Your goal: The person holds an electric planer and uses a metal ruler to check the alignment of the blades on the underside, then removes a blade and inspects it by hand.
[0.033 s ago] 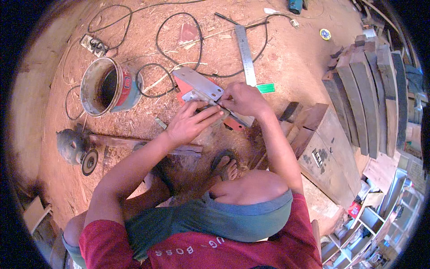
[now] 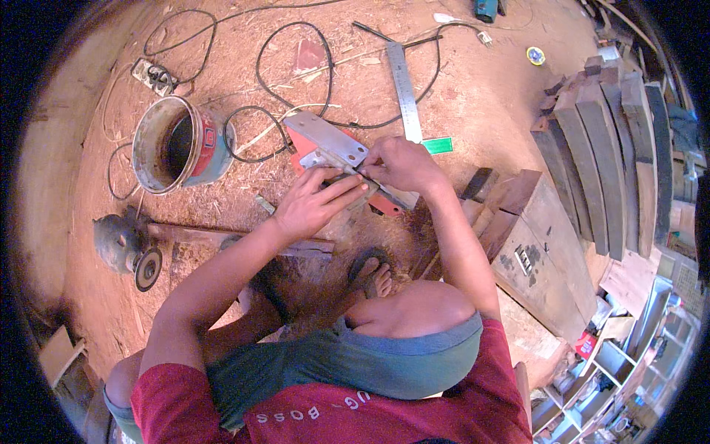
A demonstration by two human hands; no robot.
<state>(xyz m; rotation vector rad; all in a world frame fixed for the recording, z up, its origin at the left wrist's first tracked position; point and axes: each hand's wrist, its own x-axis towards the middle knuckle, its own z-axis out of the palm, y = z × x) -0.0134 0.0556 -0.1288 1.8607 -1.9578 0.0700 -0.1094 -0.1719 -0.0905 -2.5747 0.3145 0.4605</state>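
Observation:
An orange-red electric planer (image 2: 325,137) lies with its flat metal sole turned up, in front of my bent knees. My left hand (image 2: 314,203) holds it around the middle, its fingers laid across the body beside the blade slot. On the other side of the slot, my right hand (image 2: 403,166) is closed in a pinch at the edge of the sole. Whatever lies between those fingertips is too small to make out. Just beyond my right hand, a steel try square (image 2: 403,89) with a green handle rests on the ground.
A paint-stained bucket (image 2: 185,144) stands to the left, near a power strip (image 2: 154,76). Closer in is an angle grinder (image 2: 122,244). A black cord (image 2: 259,70) loops over the shavings. Wooden boards (image 2: 543,244) and stacked curved timbers (image 2: 603,159) stand to the right.

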